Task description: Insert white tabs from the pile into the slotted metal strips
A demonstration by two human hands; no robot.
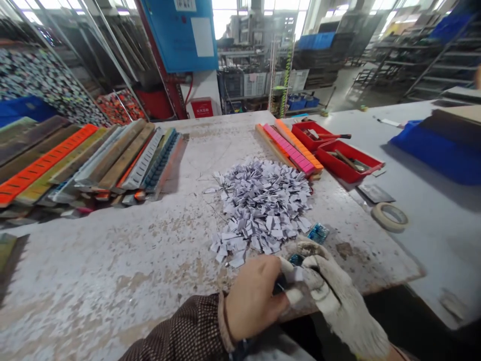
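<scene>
My bare left hand (252,297) is closed at the near edge of the worn table (112,281), its fingers pinched against those of my right hand (330,291), which wears a white knit glove. Between the two hands sits a small blue-and-dark item (296,260), partly hidden by the fingers. A second small blue piece (318,233) lies on the table just beyond the glove. A heap of several small white folded paper tags (263,205) spreads right in front of both hands.
Long strips in orange, pink, grey and olive lie stacked at the left (86,160) and beside the heap (291,148). Two red trays (347,163) with tools stand at the right. A roll of tape (390,216) and a blue bin (436,150) rest on the neighbouring grey table.
</scene>
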